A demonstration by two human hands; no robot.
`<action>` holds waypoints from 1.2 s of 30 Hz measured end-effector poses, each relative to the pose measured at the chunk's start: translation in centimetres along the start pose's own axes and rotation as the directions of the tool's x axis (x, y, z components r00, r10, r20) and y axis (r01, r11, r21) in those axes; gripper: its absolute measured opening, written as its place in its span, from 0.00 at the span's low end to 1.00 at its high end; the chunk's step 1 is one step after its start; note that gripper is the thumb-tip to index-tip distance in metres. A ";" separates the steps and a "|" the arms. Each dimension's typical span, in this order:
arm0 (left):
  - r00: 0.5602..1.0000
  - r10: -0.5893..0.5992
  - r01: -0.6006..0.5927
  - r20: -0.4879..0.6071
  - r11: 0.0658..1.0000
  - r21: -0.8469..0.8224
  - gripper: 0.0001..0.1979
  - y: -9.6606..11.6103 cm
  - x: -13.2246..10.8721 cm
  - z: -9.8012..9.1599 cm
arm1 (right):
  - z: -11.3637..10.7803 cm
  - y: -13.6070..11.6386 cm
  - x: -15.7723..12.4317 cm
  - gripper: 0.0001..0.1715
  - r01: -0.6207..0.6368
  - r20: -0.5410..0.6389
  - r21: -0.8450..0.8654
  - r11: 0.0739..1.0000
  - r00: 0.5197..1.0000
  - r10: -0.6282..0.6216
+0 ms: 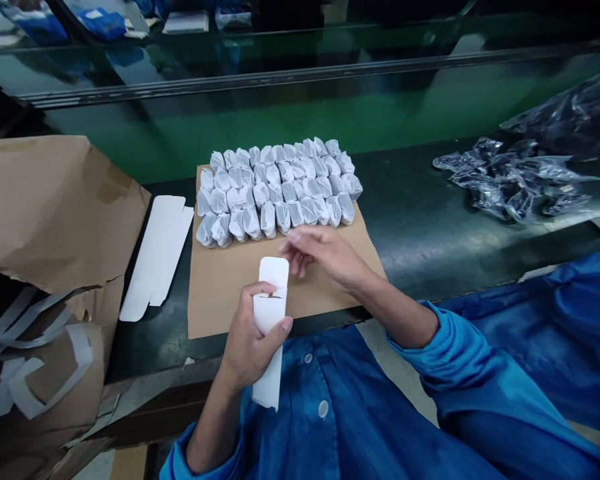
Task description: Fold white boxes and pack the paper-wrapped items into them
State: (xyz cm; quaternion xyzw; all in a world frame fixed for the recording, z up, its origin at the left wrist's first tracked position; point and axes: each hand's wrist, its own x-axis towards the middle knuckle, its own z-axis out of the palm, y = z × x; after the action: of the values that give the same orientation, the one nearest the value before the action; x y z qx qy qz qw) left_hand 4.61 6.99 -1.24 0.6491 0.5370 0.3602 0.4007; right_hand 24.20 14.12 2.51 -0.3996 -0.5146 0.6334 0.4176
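Note:
My left hand (pixel 253 337) is closed around a narrow white carton (pixel 269 381), held upright in front of my body with its top flap (pixel 274 270) standing up. Just right of that flap hovers my right hand (pixel 325 253), fingers loosely curled and apart, with nothing visible in them. Beyond both hands, rows of small items wrapped in white paper (pixel 280 190) stand packed together on a brown cardboard sheet (pixel 220 287). A flattened white carton (pixel 159 257) lies on the dark bench to the left of the sheet.
On the left, a large brown cardboard box (pixel 55 207) holds white paper strips (pixel 75 353). Dark parts in clear plastic bags (pixel 517 177) are heaped on the right of the bench (pixel 405 220). A green ledge (pixel 380 113) runs behind. Another person's blue sleeve (pixel 565 320) is at right.

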 end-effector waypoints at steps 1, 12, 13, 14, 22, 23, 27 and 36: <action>1.000 0.014 -0.014 0.000 1.000 0.026 0.19 0.1 0.1 -0.1 | 0.1 -0.1 0.3 0.21 -0.048 0.076 0.024 0.999 0.996 0.046; 0.949 0.153 -0.154 -0.276 0.988 0.019 0.39 -1.2 -0.1 3.0 | 1.9 1.4 -1.0 0.14 -0.044 0.104 -0.022 0.999 0.994 0.046; 0.948 0.155 -0.159 -0.277 0.987 0.011 0.44 -1.3 -0.2 3.1 | 2.0 1.4 -1.2 0.13 -0.024 0.105 -0.050 0.998 0.994 0.029; 0.953 0.154 -0.154 -0.260 0.988 0.021 0.48 -1.3 -0.3 3.0 | 2.1 1.4 -1.4 0.11 0.002 0.105 -0.083 0.997 0.994 0.006; 0.988 0.144 -0.134 -0.062 0.980 0.150 0.36 -1.5 -1.1 1.9 | 3.1 3.9 -3.6 0.08 0.487 0.134 -0.437 0.756 0.866 -0.481; 0.988 0.148 -0.141 -0.045 0.980 0.141 0.35 -1.4 -1.1 2.0 | 3.1 4.1 -3.8 0.08 0.513 0.150 -0.490 0.704 0.846 -0.512; 0.989 0.065 -0.063 -0.134 0.998 0.017 0.29 -0.9 -0.5 2.2 | 1.9 3.0 -3.0 0.11 0.549 0.311 -0.562 0.618 0.833 -0.457; 0.780 -0.160 0.149 -0.605 0.987 -0.069 0.19 -4.1 5.3 -3.4 | 0.1 -0.9 8.0 0.21 0.519 0.606 -0.763 -0.386 0.782 -0.146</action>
State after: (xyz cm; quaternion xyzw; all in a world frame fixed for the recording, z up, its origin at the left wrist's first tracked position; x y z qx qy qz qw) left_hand 0.72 13.10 -3.30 0.4492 0.6854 0.5204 0.2403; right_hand 21.53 21.74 2.80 -0.3044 -0.9415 -0.1358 0.0497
